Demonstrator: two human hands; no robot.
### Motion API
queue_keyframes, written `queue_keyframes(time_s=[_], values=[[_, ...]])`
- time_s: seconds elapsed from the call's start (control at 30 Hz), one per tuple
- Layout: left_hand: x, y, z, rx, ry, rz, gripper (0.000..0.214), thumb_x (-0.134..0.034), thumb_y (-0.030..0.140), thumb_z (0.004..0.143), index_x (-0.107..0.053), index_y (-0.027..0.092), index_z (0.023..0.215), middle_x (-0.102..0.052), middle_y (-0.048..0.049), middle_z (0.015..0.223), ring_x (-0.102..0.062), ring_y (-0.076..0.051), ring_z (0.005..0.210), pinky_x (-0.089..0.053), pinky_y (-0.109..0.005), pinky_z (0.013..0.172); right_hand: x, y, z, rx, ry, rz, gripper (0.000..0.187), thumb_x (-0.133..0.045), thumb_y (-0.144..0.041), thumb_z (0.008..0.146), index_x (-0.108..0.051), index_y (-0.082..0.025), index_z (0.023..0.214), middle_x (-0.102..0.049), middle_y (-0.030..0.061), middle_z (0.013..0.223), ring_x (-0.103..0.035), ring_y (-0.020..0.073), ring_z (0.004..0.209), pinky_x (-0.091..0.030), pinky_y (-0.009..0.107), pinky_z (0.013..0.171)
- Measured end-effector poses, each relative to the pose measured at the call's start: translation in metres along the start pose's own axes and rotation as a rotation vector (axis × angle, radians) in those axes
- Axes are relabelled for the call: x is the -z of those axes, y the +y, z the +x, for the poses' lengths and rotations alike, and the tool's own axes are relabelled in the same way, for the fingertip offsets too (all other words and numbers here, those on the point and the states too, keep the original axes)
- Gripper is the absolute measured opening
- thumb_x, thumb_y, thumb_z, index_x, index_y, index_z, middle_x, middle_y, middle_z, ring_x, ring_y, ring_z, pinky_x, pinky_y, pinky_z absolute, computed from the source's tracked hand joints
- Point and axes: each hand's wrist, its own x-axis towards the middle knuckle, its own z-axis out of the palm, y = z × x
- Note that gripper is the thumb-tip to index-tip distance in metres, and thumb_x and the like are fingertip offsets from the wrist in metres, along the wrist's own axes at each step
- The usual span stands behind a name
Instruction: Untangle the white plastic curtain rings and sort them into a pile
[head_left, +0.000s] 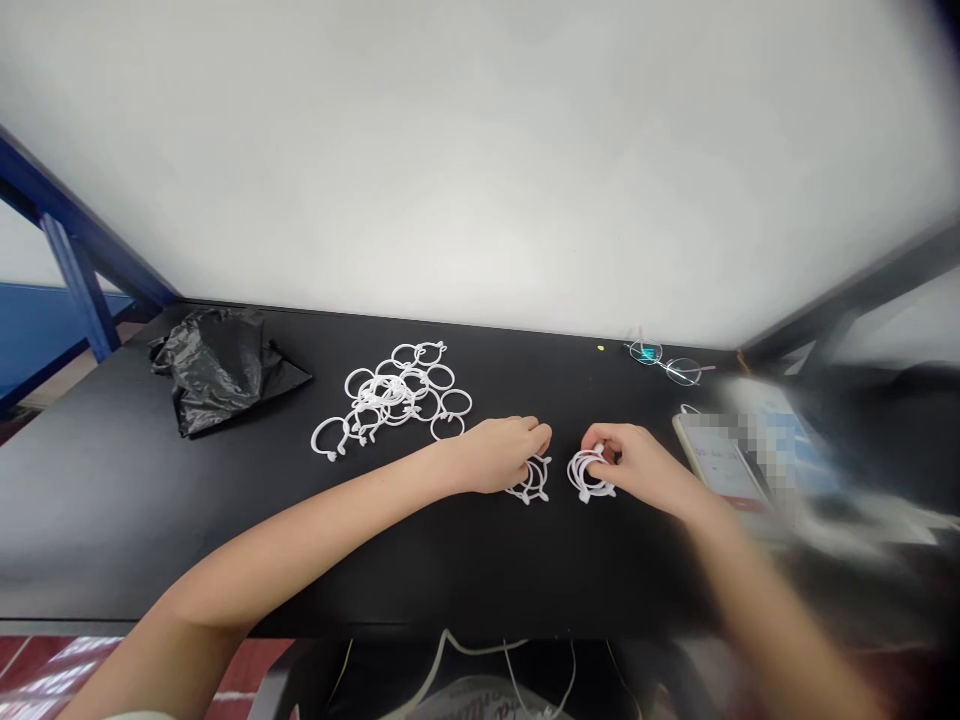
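My left hand (501, 455) is closed over a small bunch of white open rings (537, 482) with knobbed ends; part of the bunch is hidden under the palm. Just to the right, my right hand (626, 462) pinches a second bunch of white rings (589, 477), thumb and fingers closed on its right side. Both bunches are at the black table top (465, 560), a short gap apart. Beyond my left forearm lies a loose, overlapping pile of similar white rings (401, 392).
A crumpled black plastic bag (217, 370) lies at the left. Eyeglasses (664, 365) rest near the white wall (480, 180). At the right are a phone (720, 455) and a blurred, partly pixelated packet (787, 440). White cords (480, 650) hang below the front edge.
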Motion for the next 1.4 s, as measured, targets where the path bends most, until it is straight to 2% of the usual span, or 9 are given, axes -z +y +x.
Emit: queue_keyframes(time_s=[0.17,0.4,0.67,0.73,0.9,0.97,1.1,1.27,1.4], values=[[0.006,-0.007,0.0,0.042,-0.011,0.042,0.014,-0.048,0.01,0.083,-0.057,0.015,0.092,-0.061,-0.0095,0.1,-0.063,-0.023,0.089,-0.049,-0.031,0.07,-0.001,-0.005,0.004,0.055,0.01,0.149,0.006,-0.057,-0.019,0.073,-0.062,-0.019,0.076,-0.056,-0.0033,0.059,-0.054,0.0134,0.056,-0.042,0.025,0.055],[0.046,-0.017,-0.016,0.053,0.16,-0.178,0.014,-0.046,0.01,0.085,-0.055,0.017,0.092,-0.063,-0.0042,0.095,-0.059,-0.016,0.08,-0.045,-0.025,0.064,-0.004,-0.005,0.019,0.084,0.014,0.074,0.014,-0.055,-0.018,0.073,-0.068,-0.018,0.079,-0.063,0.0002,0.07,-0.057,0.0147,0.065,-0.041,0.024,0.057],[0.058,-0.022,-0.023,-0.206,0.35,-0.296,0.037,-0.038,-0.004,0.08,-0.068,0.017,0.088,-0.061,-0.0057,0.101,-0.061,-0.012,0.081,-0.049,-0.023,0.069,-0.008,-0.001,0.026,0.108,0.046,-0.002,0.014,-0.055,-0.023,0.077,-0.067,-0.018,0.08,-0.066,0.0014,0.072,-0.056,0.0151,0.063,-0.042,0.026,0.057],[0.056,-0.022,-0.023,-0.278,0.485,-0.304,0.037,-0.037,-0.003,0.082,-0.067,0.017,0.091,-0.063,-0.0066,0.103,-0.063,-0.012,0.082,-0.05,-0.023,0.067,-0.009,0.0,0.026,0.127,0.048,-0.025,0.012,-0.055,-0.024,0.079,-0.066,-0.019,0.079,-0.064,0.0012,0.073,-0.056,0.0157,0.064,-0.042,0.027,0.059],[0.054,-0.015,-0.023,-0.317,1.077,0.027,0.022,-0.044,0.012,0.094,-0.062,0.022,0.101,-0.07,-0.0052,0.094,-0.066,-0.016,0.084,-0.052,-0.031,0.074,-0.01,-0.006,0.027,0.211,0.064,-0.137,0.009,-0.051,-0.015,0.08,-0.058,-0.02,0.077,-0.058,0.0007,0.081,-0.052,0.0146,0.068,-0.039,0.028,0.063],[0.057,-0.011,-0.024,-0.363,1.162,0.058,0.009,-0.053,0.018,0.094,-0.06,0.022,0.099,-0.07,-0.0031,0.089,-0.065,-0.014,0.079,-0.052,-0.029,0.073,-0.005,-0.016,0.027,0.278,0.072,-0.189,0.015,-0.048,-0.01,0.081,-0.057,-0.021,0.081,-0.058,0.0008,0.084,-0.051,0.0153,0.071,-0.038,0.028,0.064],[0.071,-0.008,-0.031,-0.385,1.004,-0.164,0.011,-0.065,0.024,0.09,-0.059,0.017,0.097,-0.066,-0.0047,0.087,-0.062,-0.013,0.077,-0.052,-0.025,0.069,0.02,-0.054,0.024,0.408,0.162,-0.11,0.009,-0.052,-0.021,0.09,-0.06,-0.023,0.087,-0.06,0.0015,0.081,-0.053,0.0174,0.076,-0.04,0.028,0.064],[0.088,-0.01,-0.042,-0.212,0.893,-0.419,0.013,-0.065,0.027,0.089,-0.057,0.017,0.093,-0.062,-0.0042,0.09,-0.059,-0.014,0.084,-0.051,-0.03,0.079,0.054,-0.105,0.02,0.633,0.331,0.058,0.012,-0.058,-0.03,0.092,-0.064,-0.022,0.085,-0.065,0.0048,0.089,-0.056,0.0164,0.075,-0.04,0.027,0.057],[0.099,-0.012,-0.051,-0.193,0.74,-0.595,0.011,-0.06,0.023,0.091,-0.055,0.017,0.099,-0.062,-0.0044,0.096,-0.06,-0.015,0.091,-0.05,-0.034,0.089,0.063,-0.123,0.026,0.682,0.309,0.151,0.011,-0.06,-0.03,0.092,-0.065,-0.023,0.085,-0.063,0.0023,0.08,-0.053,0.0127,0.064,-0.041,0.025,0.053]])
